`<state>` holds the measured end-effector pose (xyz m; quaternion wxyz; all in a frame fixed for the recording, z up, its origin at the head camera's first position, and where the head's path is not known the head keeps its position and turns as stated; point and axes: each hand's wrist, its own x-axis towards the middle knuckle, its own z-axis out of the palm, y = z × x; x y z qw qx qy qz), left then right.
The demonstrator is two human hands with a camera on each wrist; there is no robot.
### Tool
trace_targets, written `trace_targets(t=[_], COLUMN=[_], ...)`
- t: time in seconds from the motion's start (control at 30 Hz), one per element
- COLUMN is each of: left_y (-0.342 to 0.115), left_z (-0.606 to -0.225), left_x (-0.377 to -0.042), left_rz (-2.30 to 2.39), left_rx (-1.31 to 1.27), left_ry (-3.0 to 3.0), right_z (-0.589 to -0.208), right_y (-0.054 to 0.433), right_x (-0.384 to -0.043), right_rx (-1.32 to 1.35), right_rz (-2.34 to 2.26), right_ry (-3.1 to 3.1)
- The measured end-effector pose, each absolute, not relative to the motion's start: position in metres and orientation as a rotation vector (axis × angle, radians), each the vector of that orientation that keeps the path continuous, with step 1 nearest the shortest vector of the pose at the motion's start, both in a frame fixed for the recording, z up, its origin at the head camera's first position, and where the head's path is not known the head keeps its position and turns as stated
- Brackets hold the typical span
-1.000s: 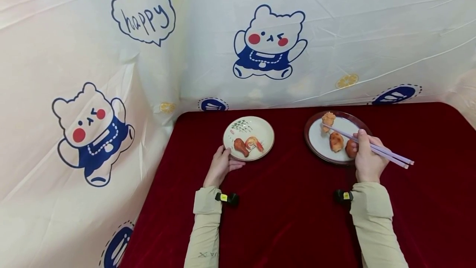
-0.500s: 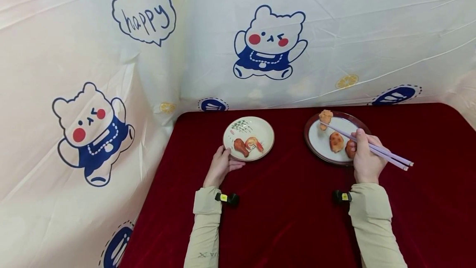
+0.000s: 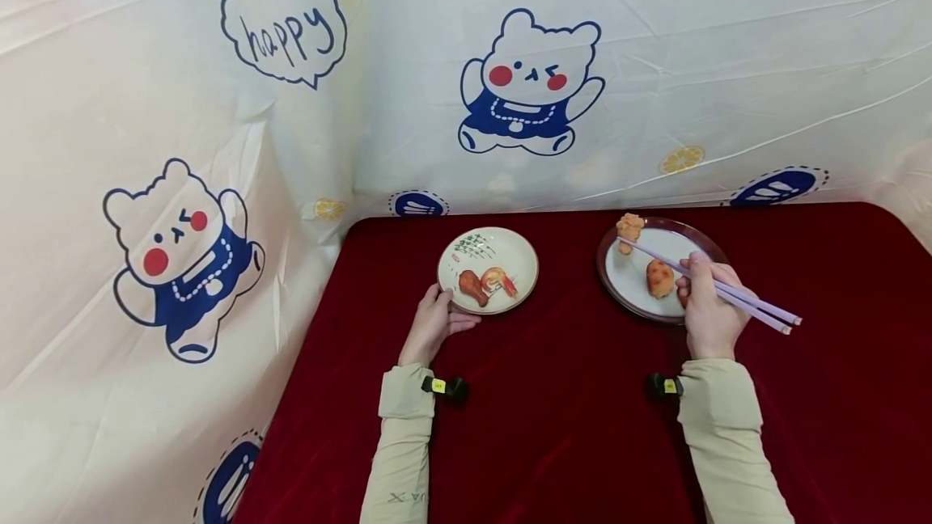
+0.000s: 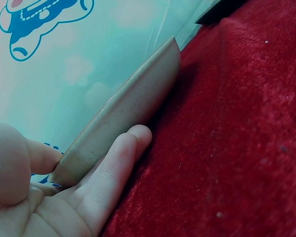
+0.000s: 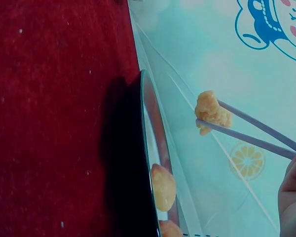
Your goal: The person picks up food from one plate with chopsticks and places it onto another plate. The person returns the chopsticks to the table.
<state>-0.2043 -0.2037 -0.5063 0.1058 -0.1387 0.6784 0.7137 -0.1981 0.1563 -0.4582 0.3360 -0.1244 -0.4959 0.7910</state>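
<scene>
Mid-transfer, by the look of it: fried piece [image 3: 629, 227] pinched in the tips of the chopsticks [image 3: 709, 286] and lifted clear above the far-left rim of the dark-rimmed plate [image 3: 641, 310], right of centre in the head view. Right hand [image 3: 705, 310] curled around the chopsticks near their middle, low at the plate's near-right edge, so the piece sits well up and to the left of that hand. In the right wrist view, fried piece [image 5: 212, 112] held in mid-air between both sticks, plate rim [image 5: 150, 163] below. Left hand [image 3: 433, 322] gripping the near-left edge of the small cream plate [image 3: 520, 245], thumb over the rim and fingers underneath, as in the left wrist view [image 4: 103, 177]. Probably next: carrying leftwards across the red bench [image 3: 568, 395] without loosening the pinch, then lowering onto the cream plate beside the drumstick [image 3: 472, 287] and shrimp [image 3: 501, 280]. One more fried piece [image 3: 659, 278] left on the dark-rimmed plate.
</scene>
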Motion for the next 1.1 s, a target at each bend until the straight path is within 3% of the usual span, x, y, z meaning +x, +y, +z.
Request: trace_targets(t=[0.7,1.1], left_y=[-0.204,-0.205], left_z=[-0.506,-0.495], left_x=[-0.205,-0.202], left_rz=[2.107,2.079], left_rx=[-0.408,-0.359], left_ry=[2.002,1.966], right_z=[-0.458,-0.435], right_y=[0.13,0.106], right_x=[-0.195,-0.177], right_rx=[-0.104,-0.021], right_rz=[2.021,1.98], right_ry=[-1.438,-1.588])
